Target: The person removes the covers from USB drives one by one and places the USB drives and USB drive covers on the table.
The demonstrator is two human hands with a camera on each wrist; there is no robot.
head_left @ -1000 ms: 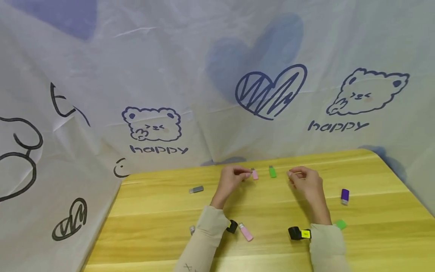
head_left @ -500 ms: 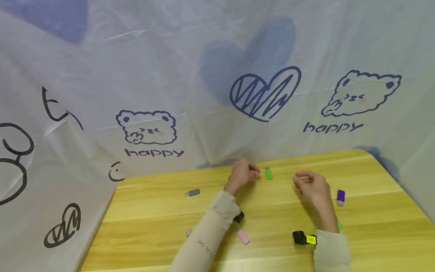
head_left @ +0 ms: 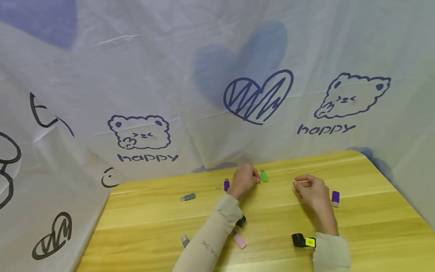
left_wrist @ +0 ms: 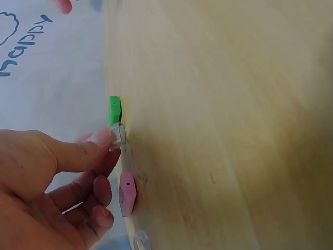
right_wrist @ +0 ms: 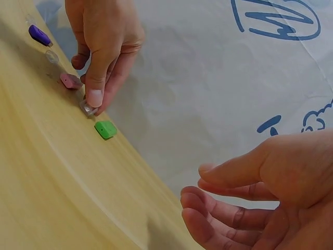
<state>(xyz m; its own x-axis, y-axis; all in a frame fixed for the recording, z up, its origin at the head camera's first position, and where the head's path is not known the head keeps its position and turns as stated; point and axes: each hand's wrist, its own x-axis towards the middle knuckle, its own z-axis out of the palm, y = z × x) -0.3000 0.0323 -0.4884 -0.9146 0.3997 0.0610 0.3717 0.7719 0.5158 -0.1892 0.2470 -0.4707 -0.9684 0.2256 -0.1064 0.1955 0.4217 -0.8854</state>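
Near the table's back edge, my left hand (head_left: 244, 180) pinches a small clear cap (left_wrist: 118, 136) between thumb and forefinger. The cap is down at the tabletop, between a green USB stick (head_left: 264, 176) and a pink USB stick (left_wrist: 127, 194). In the head view my hand hides that pink stick. Farther left lies a purple USB stick (head_left: 226, 184); another clear cap (right_wrist: 52, 57) lies between it and the pink one in the right wrist view. My right hand (head_left: 312, 189) hovers to the right of the green stick, fingers loosely bent, holding nothing.
Grey USB sticks lie left, one toward the back (head_left: 188, 197), another (head_left: 185, 240) beside my left sleeve. A second pink stick (head_left: 239, 241) lies near that forearm. Beyond my right hand is another purple stick (head_left: 335, 198). White printed cloth (head_left: 190, 94) rises behind the wooden table (head_left: 146, 223).
My left hand has moved right, from the left side of the back pink stick to the spot between it and the green one. My right hand has barely moved; the head view has shifted slightly.
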